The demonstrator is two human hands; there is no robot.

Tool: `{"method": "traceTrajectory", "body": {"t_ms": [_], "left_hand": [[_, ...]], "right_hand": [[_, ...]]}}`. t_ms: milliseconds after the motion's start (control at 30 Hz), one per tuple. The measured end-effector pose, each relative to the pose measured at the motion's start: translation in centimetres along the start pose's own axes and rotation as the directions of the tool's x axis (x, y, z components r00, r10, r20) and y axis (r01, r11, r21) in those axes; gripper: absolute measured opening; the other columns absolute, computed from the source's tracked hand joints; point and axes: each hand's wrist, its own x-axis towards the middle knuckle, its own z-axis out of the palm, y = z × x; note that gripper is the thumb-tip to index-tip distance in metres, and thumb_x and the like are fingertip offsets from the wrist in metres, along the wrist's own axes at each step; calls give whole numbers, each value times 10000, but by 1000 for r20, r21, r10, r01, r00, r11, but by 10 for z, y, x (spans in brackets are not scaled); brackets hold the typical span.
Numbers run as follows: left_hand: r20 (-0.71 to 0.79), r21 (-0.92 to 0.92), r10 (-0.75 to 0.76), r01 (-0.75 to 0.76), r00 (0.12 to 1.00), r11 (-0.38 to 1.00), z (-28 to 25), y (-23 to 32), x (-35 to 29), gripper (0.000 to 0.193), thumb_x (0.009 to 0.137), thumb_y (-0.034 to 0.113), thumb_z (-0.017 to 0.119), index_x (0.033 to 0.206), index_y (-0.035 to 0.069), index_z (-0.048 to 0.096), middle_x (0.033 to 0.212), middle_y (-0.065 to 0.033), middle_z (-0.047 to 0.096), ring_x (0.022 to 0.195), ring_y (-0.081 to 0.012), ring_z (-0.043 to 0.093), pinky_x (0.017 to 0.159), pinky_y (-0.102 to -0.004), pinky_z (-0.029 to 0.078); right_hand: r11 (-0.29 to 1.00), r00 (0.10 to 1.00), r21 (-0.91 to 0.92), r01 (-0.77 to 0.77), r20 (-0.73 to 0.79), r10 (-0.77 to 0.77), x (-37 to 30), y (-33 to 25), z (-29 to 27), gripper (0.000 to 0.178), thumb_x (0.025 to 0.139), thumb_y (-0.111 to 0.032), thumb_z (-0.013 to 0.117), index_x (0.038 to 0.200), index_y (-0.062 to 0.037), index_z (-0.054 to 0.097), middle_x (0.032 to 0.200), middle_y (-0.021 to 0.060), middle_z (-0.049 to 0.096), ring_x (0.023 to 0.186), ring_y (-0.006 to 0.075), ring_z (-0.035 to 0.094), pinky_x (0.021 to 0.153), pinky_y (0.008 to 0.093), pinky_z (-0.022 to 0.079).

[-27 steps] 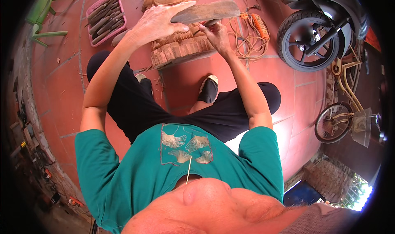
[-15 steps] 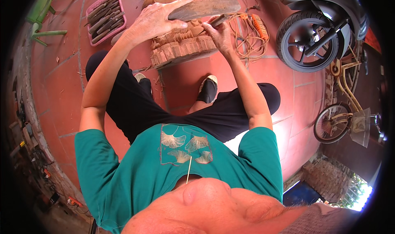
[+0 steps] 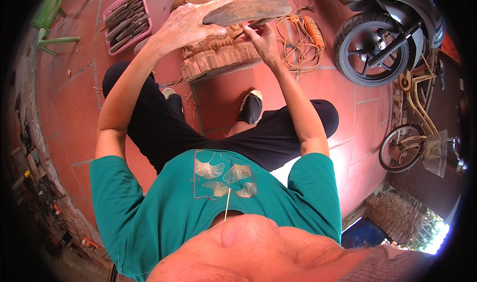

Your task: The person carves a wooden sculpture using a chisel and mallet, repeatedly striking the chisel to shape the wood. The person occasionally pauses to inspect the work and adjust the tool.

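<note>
Brown bar (image 3: 248, 10), 1; tool (image 3: 260, 22), 1; gripping hands (image 3: 186, 26), 2.

both arms (image 3: 126, 91) stretch forward, left grip (image 3: 186, 26) clasped, right grip (image 3: 264, 39) pinching.

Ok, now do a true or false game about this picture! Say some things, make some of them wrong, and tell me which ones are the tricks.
1. The left hand holds a long flat bar. True.
2. The right hand is empty. False: it holds a slim dark tool.
3. The pink basket is to the right of the carved wood. False: it is to the left of it.
4. An orange power strip lies on the floor to the right of the carved wood. True.
5. The person's trousers are bright yellow. False: they are black.
6. The person's shirt is green. True.
</note>
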Motion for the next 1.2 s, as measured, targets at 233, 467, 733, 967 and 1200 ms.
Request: {"method": "traceTrajectory", "body": {"t_ms": [233, 467, 733, 967, 1200], "left_hand": [[27, -5, -15, 15, 1000, 1000, 0, 1, 1, 795, 812, 365, 797, 1526, 330, 450, 1375, -108, 641, 1150, -355, 658, 1003, -444, 506], [14, -6, -1, 1, 1000, 1000, 3, -1, 2, 798, 808, 328, 804, 1525, 325, 453, 1356, -107, 653, 1101, -344, 679, 974, -434, 525], [-24, 37, 77, -76, 997, 996, 5, 1, 0, 784, 817, 338, 793, 1524, 318, 455, 1308, -118, 676, 1039, -351, 691, 939, -436, 530], [-23, 17, 86, -86, 996, 996, 3, 9, -2, 770, 818, 337, 789, 1517, 302, 466, 1309, -123, 669, 1043, -367, 683, 919, -439, 542], [-9, 77, 82, -81, 997, 994, 9, 9, -1, 742, 844, 382, 774, 1513, 271, 472, 1309, -152, 662, 1186, -378, 630, 1040, -478, 475]], "right_hand": [[996, 997, -47, 72, 25, -71, 0, 4, 0, 207, 964, -49, 676, 1132, 40, 595, 947, 95, 675, 770, 153, 715, 699, 277, 623], [988, 995, -122, 99, 41, -94, -3, 1, 5, 190, 963, -82, 701, 1093, 26, 614, 956, 90, 693, 770, 163, 723, 684, 287, 618], [862, 977, -460, 211, 106, -182, 1, 6, 1, 259, 937, -161, 751, 1085, 15, 634, 951, 94, 730, 830, 154, 729, 742, 291, 602], [856, 975, -467, 221, 87, -205, 0, 3, -1, 229, 932, -170, 755, 1054, 4, 670, 910, 90, 744, 837, 149, 728, 747, 300, 587], [846, 971, -475, 241, 123, -207, 8, 18, -8, 227, 948, -103, 725, 1111, 32, 643, 962, 94, 736, 856, 149, 715, 774, 300, 588]]}}
